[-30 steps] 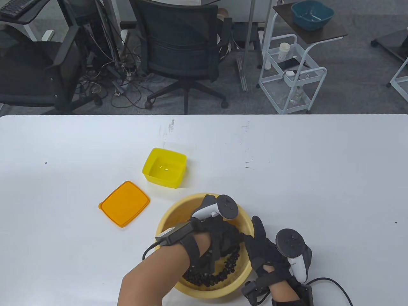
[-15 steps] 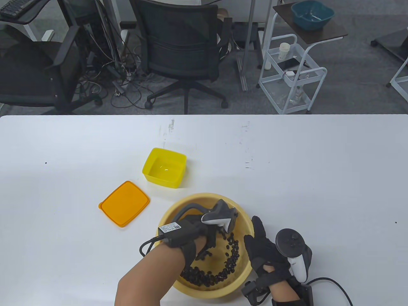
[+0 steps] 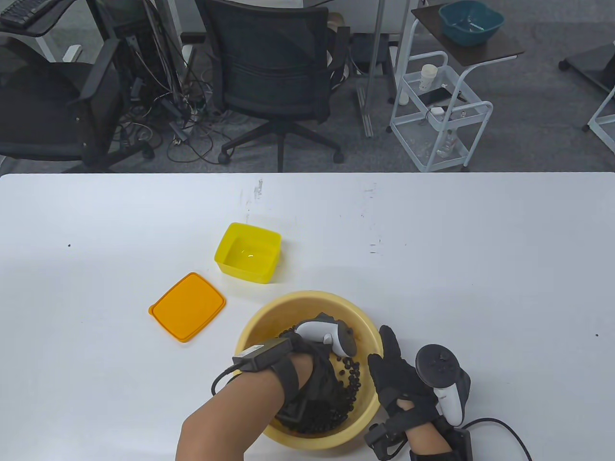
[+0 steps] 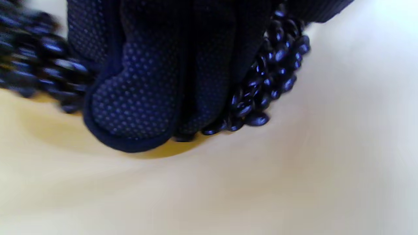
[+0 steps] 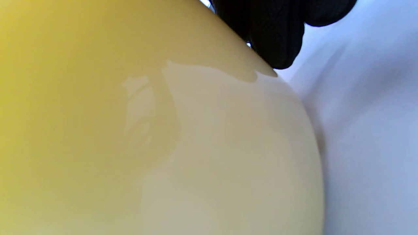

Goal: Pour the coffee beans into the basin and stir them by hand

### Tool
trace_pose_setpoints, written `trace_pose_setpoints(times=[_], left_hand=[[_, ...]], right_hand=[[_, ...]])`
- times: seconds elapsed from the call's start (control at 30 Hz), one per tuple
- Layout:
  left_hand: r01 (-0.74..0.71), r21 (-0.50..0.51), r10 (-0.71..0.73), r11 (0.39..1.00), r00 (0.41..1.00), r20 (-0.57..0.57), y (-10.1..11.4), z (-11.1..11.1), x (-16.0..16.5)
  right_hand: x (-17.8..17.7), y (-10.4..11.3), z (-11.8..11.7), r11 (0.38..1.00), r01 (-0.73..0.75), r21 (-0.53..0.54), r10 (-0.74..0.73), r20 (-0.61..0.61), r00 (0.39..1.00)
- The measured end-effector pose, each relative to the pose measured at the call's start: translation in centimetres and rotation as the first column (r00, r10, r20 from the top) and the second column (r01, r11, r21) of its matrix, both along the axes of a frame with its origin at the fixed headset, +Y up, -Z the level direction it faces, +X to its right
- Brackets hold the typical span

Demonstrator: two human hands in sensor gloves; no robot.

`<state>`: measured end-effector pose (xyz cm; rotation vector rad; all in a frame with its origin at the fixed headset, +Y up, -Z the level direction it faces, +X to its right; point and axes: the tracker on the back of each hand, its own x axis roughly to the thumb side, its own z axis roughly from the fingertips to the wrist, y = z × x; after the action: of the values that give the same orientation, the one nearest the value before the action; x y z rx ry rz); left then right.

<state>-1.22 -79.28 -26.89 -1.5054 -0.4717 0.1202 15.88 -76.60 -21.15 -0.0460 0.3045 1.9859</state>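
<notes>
Left grip (image 3: 314,379) deep in glossy dark coffee beans (image 4: 267,85) — pale-yellow basin (image 3: 307,300)

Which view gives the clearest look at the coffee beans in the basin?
The left wrist view: the coffee beans sit close and glossy beside the left hand's fingers. The table view shows them small, partly hidden under the left hand inside the basin. The right wrist view shows only the basin's outer wall, no beans.
</notes>
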Motion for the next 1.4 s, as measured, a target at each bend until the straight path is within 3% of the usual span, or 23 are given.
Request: trace_pose_setpoints(times=[0.23, 0.47, 0.73, 0.9, 1.0, 1.07, 1.13, 1.27, 1.4], left_hand=[[-0.241, 0.003, 0.236, 0.97, 0.947, -0.219, 0.4, -1.4, 0.5], [-0.292, 0.108, 0.311, 0.95, 0.901, -0.304, 1.1, -2.7, 0.1], [-0.244, 0.316, 0.319, 0.917, 0.924, -0.212, 2.2, -2.4, 0.2], [-0.198, 0.528, 0.3, 0.826, 0.947, -0.114, 3.6, -1.7, 0.5], [-0.16, 0.67, 0.238, 0.725, 0.971, -0.025, 4.5, -1.2, 1.0], [-0.118, 0.779, 0.12, 0.616, 0.991, 0.054, 4.9, -0.9, 1.1], [-0.094, 0.824, 0.074, 0.559, 0.995, 0.063, 5.1, -0.8, 1.0], [0.061, 0.85, -0.097, 0.523, 0.995, -0.012, 5.2, -0.8, -0.4], [0.284, 0.786, -0.297, 0.549, 0.945, -0.135, 5.4, -1.1, -2.0]], right_hand=[[0.0, 0.0, 0.0, 1.0, 0.001, -0.001, -0.001, 0.0, 1.0], [0.0, 0.0, 0.0, 1.0, 0.001, -0.001, -0.001, 0.0, 1.0], [0.0, 0.0, -0.1, 1.0, 0.011, 0.013, -0.011, 0.007, 1.0], [0.0, 0.0, 0.0, 1.0, 0.016, 0.015, -0.016, 0.011, 1.0], [0.0, 0.0, 0.0, 1.0, 0.02, 0.016, -0.021, 0.012, 1.0], [0.1, 0.0, 0.0, 1.0, 0.024, 0.012, -0.024, 0.011, 1.0], [0.1, -0.1, 0.0, 0.999, 0.031, 0.009, -0.032, 0.014, 0.999], [0.1, 0.0, 0.0, 1.0, 0.025, 0.014, -0.025, 0.012, 1.0], [0.0, 0.0, 0.0, 0.999, 0.03, 0.01, -0.03, 0.015, 0.999]])
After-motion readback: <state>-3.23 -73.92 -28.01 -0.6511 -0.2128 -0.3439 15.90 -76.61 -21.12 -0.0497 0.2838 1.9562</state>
